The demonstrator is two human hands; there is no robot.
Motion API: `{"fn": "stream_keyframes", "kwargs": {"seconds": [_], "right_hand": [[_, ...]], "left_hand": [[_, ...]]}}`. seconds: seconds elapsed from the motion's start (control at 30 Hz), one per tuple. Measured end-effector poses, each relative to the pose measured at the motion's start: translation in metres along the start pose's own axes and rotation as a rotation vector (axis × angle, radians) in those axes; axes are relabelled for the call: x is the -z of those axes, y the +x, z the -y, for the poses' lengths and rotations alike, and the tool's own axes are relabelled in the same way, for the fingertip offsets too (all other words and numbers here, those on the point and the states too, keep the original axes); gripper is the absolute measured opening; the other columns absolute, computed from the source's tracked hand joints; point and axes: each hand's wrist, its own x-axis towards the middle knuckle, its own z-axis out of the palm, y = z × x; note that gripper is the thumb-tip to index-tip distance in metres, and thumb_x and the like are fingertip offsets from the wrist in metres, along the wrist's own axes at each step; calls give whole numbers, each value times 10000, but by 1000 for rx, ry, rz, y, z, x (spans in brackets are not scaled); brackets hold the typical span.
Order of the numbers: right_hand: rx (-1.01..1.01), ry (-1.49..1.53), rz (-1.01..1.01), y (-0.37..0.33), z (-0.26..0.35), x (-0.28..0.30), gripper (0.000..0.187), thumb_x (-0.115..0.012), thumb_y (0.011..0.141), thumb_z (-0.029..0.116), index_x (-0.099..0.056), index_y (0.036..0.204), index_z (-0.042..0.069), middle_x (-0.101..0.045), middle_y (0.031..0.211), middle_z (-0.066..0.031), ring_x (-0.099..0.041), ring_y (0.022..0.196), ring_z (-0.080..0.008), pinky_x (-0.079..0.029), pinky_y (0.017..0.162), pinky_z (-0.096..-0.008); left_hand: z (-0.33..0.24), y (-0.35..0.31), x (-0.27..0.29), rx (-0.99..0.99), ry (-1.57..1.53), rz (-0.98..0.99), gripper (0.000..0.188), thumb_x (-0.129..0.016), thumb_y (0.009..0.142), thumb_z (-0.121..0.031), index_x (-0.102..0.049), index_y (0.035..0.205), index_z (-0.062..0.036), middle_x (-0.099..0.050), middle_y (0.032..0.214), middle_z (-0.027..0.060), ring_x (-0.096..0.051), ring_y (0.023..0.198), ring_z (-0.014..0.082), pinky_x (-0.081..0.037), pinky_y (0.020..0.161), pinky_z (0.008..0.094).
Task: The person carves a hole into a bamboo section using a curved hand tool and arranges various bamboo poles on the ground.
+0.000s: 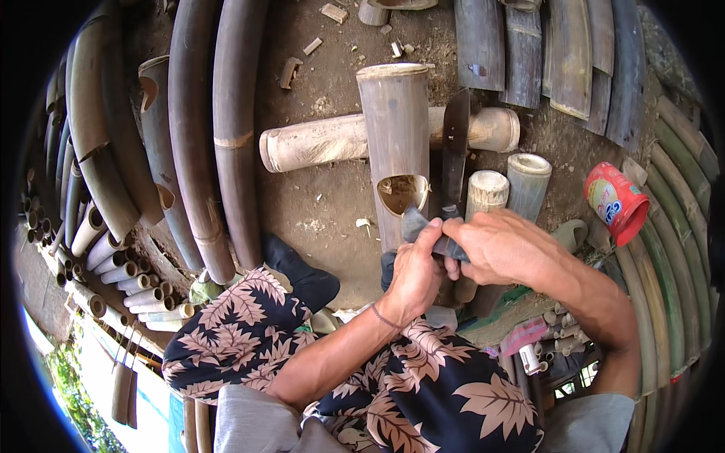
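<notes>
My left hand and my right hand meet in front of me, both closed on a dark grey piece. Whether it is stone or cloth I cannot tell. A long knife with a dark, broad blade points away from me. Its lower part passes behind my hands, and I cannot tell whether they touch it. Left of the blade, a thick bamboo tube with an oval hole cut in its side rests across a pale bamboo log. The tube's near end lies between my feet, partly hidden.
Two short bamboo pieces stand right of the knife. Farther right is a red packet. Long dark bamboo poles lie on the left, split bamboo lengths at the far right. Chips litter the dirt floor.
</notes>
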Motion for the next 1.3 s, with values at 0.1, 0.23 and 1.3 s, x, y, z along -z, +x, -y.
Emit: {"fn": "stream_keyframes", "kwargs": {"seconds": [0.1,0.23,1.3], "right_hand": [[-71,226,25,3,6,-10,306,-694,843,225,-607,1032,1,-667,739,-244,-665,751,-446,-513,655,-502],[-164,439,-54,8,15,-38,348,-690,882,272,-583,1062,-7,-675,777,-252,-658,751,-460,-504,644,-494],[-28,-368,-419,15,11,3,208,-705,781,145,-633,935,25,-676,686,-176,-698,679,-356,-559,608,-443]], "left_hand": [[-12,-10,-1,-27,182,-169,435,-542,1009,-355,-636,806,18,-618,627,104,-554,493,197,-450,489,317],[-30,-15,8,-14,484,-246,445,-553,972,-315,-644,721,41,-598,572,115,-544,466,187,-430,468,318],[-33,7,-22,-315,305,-122,543,-499,1000,-442,-557,607,-71,-514,537,1,-441,488,97,-330,452,301]]}}
